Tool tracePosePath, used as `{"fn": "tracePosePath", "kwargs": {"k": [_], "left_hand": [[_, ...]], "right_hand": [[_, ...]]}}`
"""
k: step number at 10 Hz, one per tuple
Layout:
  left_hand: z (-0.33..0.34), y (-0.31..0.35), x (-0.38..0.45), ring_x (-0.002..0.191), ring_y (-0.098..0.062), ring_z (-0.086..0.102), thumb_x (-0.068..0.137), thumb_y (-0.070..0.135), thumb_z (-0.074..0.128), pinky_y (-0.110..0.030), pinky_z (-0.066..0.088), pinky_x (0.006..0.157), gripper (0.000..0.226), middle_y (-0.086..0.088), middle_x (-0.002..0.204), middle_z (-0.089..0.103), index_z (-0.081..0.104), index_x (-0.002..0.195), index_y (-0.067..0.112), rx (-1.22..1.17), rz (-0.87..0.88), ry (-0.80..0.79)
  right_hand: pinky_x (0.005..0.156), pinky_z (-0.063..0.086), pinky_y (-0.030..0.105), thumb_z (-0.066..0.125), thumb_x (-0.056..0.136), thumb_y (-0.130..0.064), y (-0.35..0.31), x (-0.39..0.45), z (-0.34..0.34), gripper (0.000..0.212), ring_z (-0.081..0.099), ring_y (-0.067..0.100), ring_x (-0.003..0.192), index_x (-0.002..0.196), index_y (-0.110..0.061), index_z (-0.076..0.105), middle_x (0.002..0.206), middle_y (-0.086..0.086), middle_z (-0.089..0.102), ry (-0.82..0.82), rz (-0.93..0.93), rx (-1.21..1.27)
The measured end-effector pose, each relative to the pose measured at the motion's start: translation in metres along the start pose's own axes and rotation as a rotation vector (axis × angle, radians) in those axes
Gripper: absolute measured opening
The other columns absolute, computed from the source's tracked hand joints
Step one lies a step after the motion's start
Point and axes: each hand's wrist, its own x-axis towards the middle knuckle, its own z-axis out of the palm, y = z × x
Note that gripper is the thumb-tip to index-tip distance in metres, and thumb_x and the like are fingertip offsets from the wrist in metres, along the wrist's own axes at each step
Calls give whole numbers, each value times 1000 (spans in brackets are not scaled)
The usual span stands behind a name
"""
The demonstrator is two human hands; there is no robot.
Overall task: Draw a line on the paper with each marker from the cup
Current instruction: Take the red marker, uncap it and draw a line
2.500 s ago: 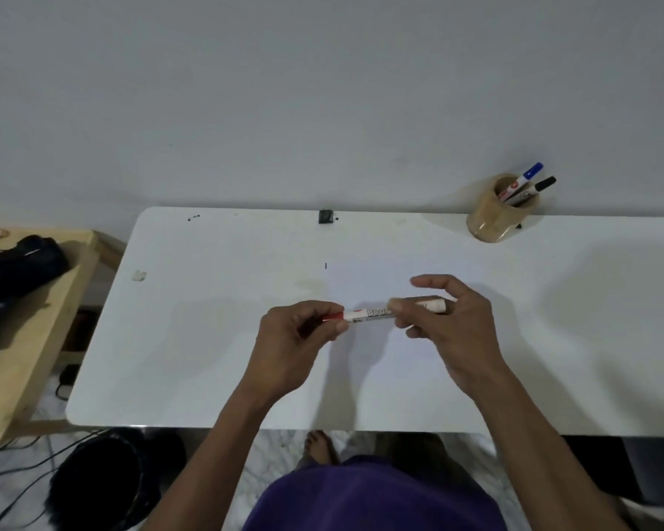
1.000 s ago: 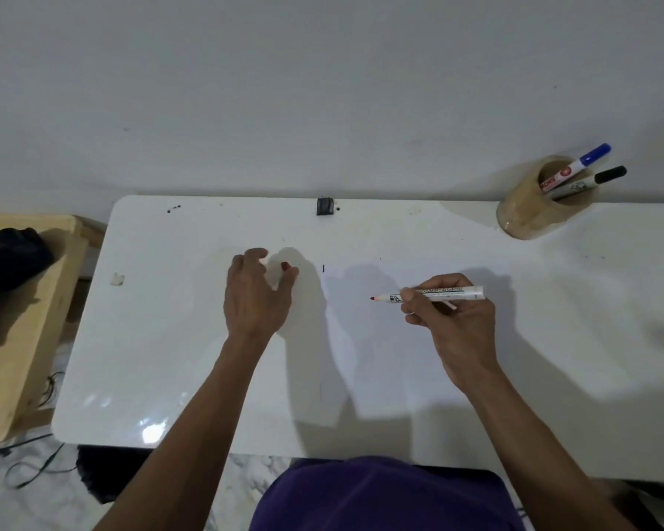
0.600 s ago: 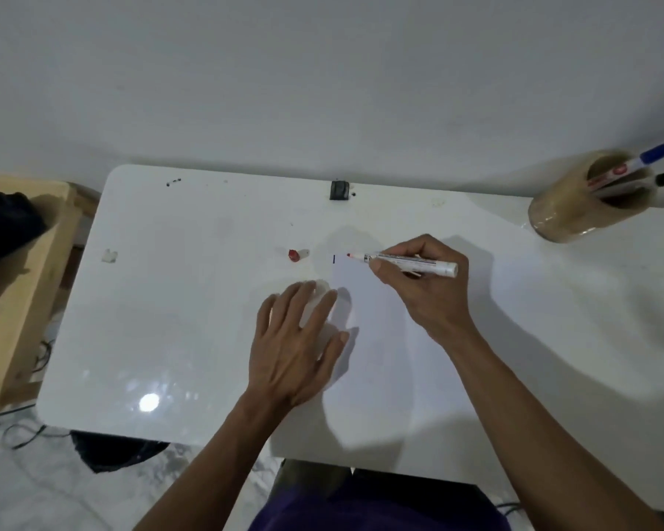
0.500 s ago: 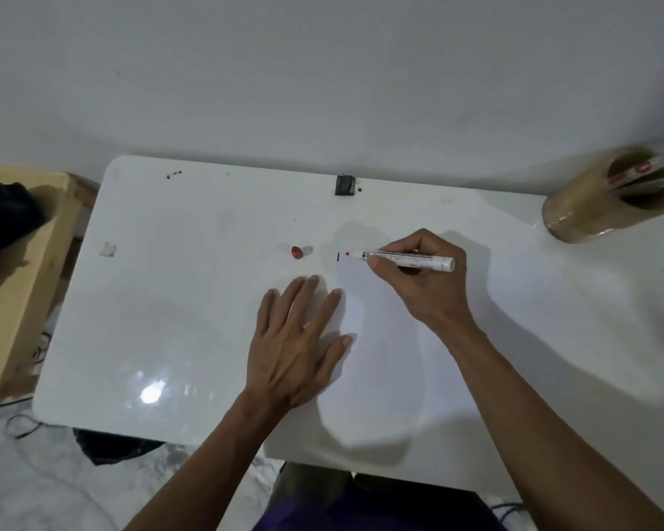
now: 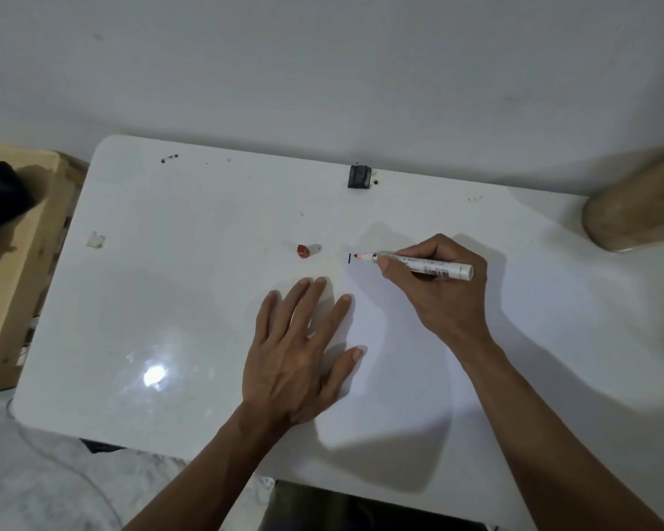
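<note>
From the head camera, the right hand (image 5: 443,297) pinches a marker (image 5: 418,265) near its front end between thumb and fingers, the red tip pointing left, just beside a short dark line (image 5: 350,258) on the paper (image 5: 399,362). The left hand (image 5: 298,350) lies flat with fingers spread at the paper's left edge. The red cap (image 5: 303,251) lies on the table (image 5: 169,300) beyond those fingertips. The cup (image 5: 633,208) stands far right.

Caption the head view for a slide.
Right hand poises red marker at paper; left hand steadies it.
</note>
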Motion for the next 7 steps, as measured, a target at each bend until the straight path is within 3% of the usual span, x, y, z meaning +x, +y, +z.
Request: {"fn": "tracePosePath", "kwargs": {"k": [5, 7], "left_hand": [[1, -1, 0, 146, -33, 40, 93, 58, 55, -58, 32, 116, 63, -15, 154, 47, 52, 145, 23, -3, 1, 17], [1, -1, 0, 146, -32, 39, 93, 59, 54, -58, 31, 117, 63, -14, 154, 47, 52, 145, 23, -2, -2, 17]], "right_hand": [[58, 59, 50, 88, 78, -13, -1, 1, 2, 19, 74, 35, 66, 78, -4, 72, 73, 9, 77, -16, 19, -25], [51, 52, 25, 89, 77, -10, -3, 1, 0, 19, 66, 11, 54, 75, -2, 71, 65, 0, 72, -41, 17, -67]]}}
